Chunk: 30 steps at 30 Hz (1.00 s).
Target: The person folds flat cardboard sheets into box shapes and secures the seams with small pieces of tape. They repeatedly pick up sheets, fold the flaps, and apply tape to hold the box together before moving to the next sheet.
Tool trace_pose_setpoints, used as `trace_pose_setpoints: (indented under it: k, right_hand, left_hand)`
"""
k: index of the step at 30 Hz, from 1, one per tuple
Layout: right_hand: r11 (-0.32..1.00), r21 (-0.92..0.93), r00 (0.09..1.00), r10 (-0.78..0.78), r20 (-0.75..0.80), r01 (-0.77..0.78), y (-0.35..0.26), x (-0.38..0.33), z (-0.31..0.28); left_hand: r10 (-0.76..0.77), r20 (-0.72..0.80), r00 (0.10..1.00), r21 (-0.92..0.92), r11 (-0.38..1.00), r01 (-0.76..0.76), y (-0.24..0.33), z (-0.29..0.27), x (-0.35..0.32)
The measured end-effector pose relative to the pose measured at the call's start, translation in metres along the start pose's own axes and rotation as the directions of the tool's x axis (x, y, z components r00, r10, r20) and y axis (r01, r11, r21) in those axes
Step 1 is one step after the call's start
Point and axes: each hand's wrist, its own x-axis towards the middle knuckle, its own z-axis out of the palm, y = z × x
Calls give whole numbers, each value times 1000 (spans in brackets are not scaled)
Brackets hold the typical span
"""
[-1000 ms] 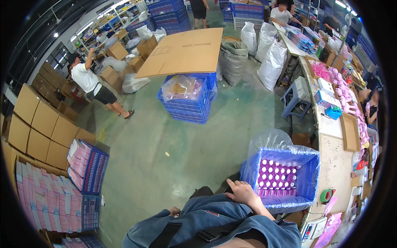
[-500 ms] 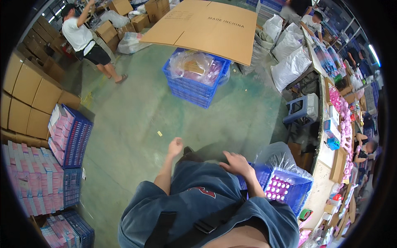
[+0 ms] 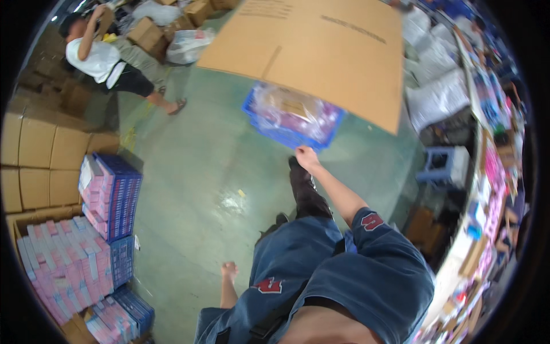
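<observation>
My right hand (image 3: 307, 156) swings out in front of me, empty, fingers loosely curled, just short of the near edge of a stack of blue crates (image 3: 286, 135). A clear plastic bag (image 3: 292, 109) with pink goods lies on top of the crates. A big flat cardboard sheet (image 3: 321, 46) leans over their far side. Beside my hip, my left hand (image 3: 229, 269) hangs low and empty over the green floor. My dark shoe (image 3: 301, 178) steps forward below the right hand.
Another person (image 3: 109, 60) in a white top bends among cardboard boxes at the far left. Blue crates of pink boxes (image 3: 109, 195) and open cartons (image 3: 63, 264) line the left. A blue stool (image 3: 444, 166) and a cluttered worktable (image 3: 487, 189) run along the right.
I have walked away from the crate of pink bottles toward the bag-covered crates, which are now much closer. My right arm swung forward and my left hand dropped back beside my hip.
</observation>
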Motion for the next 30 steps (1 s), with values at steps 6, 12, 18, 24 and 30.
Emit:
trace_pose_setpoints:
  k: [6, 12, 18, 24, 30]
  right_hand:
    - [844, -498, 960, -269, -73, 198, 39, 165, 22]
    - [870, -483, 980, 174, 100, -105, 30, 248, 25]
    - [835, -526, 971, 229, 65, -161, 28, 274, 38]
    - [844, -511, 979, 203, 27, -161, 31, 290, 41]
    - [867, -485, 993, 100, -56, -115, 37, 271, 13]
  left_hand:
    - [-175, 147, 974, -191, 961, 201, 32, 90, -43]
    - [-13, 117, 993, -40, 999, 18, 94, 156, -48]
    - [-53, 32, 998, -231, 971, 59, 107, 157, -50]
    - [-69, 94, 993, -156, 984, 83, 114, 158, -46]
    - [-9, 80, 997, -166, 986, 22, 143, 148, -37]
